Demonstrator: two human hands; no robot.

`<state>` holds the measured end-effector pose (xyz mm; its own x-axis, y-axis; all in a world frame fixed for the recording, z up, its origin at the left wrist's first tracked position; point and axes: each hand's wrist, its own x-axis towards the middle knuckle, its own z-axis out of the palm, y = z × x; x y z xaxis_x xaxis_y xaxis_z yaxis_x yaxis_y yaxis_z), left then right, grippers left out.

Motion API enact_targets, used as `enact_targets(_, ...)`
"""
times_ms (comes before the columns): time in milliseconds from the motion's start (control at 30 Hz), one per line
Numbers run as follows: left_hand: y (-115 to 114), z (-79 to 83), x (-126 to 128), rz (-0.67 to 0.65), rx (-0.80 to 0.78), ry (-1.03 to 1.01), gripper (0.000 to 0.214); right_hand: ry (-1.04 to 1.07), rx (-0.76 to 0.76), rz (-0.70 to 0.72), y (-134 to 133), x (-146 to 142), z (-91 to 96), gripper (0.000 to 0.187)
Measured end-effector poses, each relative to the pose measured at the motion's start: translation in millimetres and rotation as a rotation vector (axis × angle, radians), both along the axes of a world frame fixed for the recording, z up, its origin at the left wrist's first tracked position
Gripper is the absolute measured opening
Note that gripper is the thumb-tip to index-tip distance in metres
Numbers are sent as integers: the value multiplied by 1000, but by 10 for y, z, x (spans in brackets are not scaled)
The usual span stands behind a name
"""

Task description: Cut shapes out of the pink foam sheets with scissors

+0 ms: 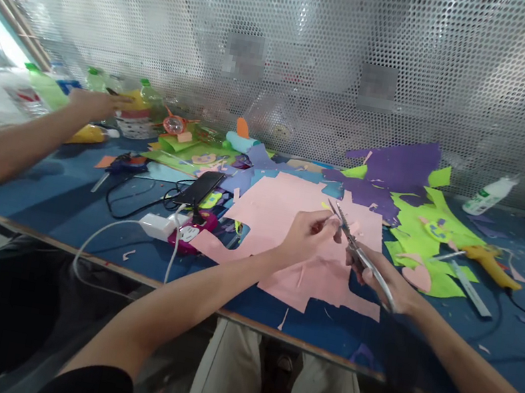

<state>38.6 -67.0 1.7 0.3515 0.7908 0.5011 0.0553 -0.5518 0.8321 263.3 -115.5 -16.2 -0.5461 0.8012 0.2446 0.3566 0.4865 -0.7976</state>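
In my right hand (pixel 376 271) are scissors (pixel 352 236), their blades parted and pointing up and to the left. My left hand (pixel 310 229) is closed in a pinch just left of the blades. Between its fingertips is what looks like a small pale piece of paper, mostly covered by the fingers. Both hands are above a large sheet of pink paper (pixel 271 205) with cut-out edges. A pink paper heart (pixel 417 276) rests to the right of my right hand, on bright green paper (pixel 459 234).
A yellow glue gun (pixel 489 260), a metal ruler (pixel 472 291) and a white bottle (pixel 491 195) are at the right. Purple paper (pixel 399 170) lies behind. To the left are a black phone (pixel 200 187), a pink power strip (pixel 194 235) with cables, and another person's hand (pixel 96 105) near bottles.
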Motion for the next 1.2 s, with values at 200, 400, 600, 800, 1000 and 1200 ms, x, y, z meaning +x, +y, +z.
enact_targets(200,-25,25,-6,-14,-12,-11,54,-15,61,-38,-6,-27,17,60)
enact_targets(400,-28,23,-9,-35,-24,-32,53,-32,53,-62,8,-8,-11,60)
enact_targets(600,-10,25,-17,-20,8,12,54,-66,64,-36,40,24,-13,67)
enact_targets(800,-23,30,-12,-45,3,18,51,-66,56,-8,28,40,-4,67)
enact_targets(1000,-25,37,-19,-79,-18,3,50,-59,99,-41,-3,2,7,64)
enact_targets(1200,-27,47,-23,-99,-15,-17,50,-105,111,-49,16,4,-6,62)
